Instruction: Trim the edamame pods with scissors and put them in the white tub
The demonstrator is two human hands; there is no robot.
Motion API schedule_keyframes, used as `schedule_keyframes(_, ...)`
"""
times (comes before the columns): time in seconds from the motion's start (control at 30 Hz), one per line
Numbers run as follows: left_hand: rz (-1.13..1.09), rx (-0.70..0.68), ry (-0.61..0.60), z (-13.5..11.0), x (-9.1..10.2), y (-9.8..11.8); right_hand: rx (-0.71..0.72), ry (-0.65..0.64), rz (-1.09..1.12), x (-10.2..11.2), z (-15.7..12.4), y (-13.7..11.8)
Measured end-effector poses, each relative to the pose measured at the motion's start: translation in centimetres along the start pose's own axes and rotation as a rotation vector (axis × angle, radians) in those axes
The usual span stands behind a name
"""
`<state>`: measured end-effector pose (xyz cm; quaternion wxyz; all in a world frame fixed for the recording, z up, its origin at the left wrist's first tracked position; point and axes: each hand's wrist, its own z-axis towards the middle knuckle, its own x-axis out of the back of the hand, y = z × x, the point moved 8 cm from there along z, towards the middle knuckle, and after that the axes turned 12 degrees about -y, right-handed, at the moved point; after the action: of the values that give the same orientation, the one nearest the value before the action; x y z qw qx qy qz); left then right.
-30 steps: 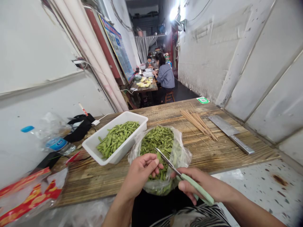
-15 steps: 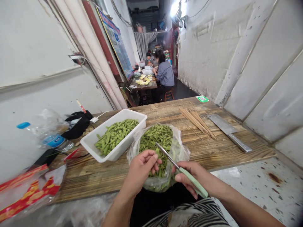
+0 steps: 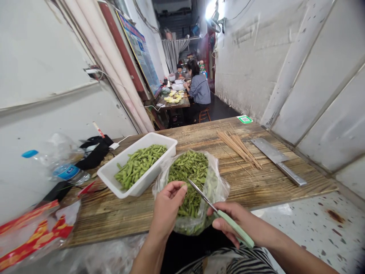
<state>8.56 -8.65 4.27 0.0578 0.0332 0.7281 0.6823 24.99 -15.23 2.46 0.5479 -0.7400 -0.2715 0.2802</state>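
Note:
My right hand [image 3: 235, 222] is wrapped round the pale green handles of a pair of scissors [image 3: 203, 193]. Their blades look nearly closed and point up and left over an open clear plastic bag [image 3: 221, 182]. Green edamame pods [image 3: 189, 165] fill that bag. Just left of the scissor tips, the thumb and fingers of my left hand [image 3: 171, 199] pinch an edamame pod, mostly hidden by the fingertips. Left of the bag stands a white plastic tub [image 3: 110, 184] with more edamame pods [image 3: 139, 165] in it.
Bamboo skewers [image 3: 239, 148] and a cleaver [image 3: 275, 158] lie on the wooden table [image 3: 114, 213] at the right. A water bottle [image 3: 67, 171] and red plastic packaging [image 3: 42, 236] are at the left. Two people sit at a table [image 3: 182, 102] farther back.
My left hand has shifted slightly left, away from the scissor tips, and less of the pod shows. My right hand and the scissors are slightly lower.

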Motion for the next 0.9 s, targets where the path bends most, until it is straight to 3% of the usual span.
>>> schedule_keyframes(0.17, -0.143, -0.018, 0.016, 0.4, -0.1, 0.0, -0.02, -0.053, 0.024, -0.8, 0.2, 0.3)
schedule_keyframes(0.33, 0.044, -0.053, 0.109, 0.3, 1.5, 0.4, -0.022, 0.018, -0.063, 0.3, 0.0, 0.4)
schedule_keyframes(0.6, 0.21, 0.057, 0.015, -0.6, 0.5, 0.4, 0.026, 0.112, -0.556, 1.1, -0.5, -2.9)
schedule_keyframes(0.9, 0.237, 0.07, -0.113, -0.8, -0.2, 1.1, -0.032, 0.109, -0.649, 1.4, -0.7, -3.1)
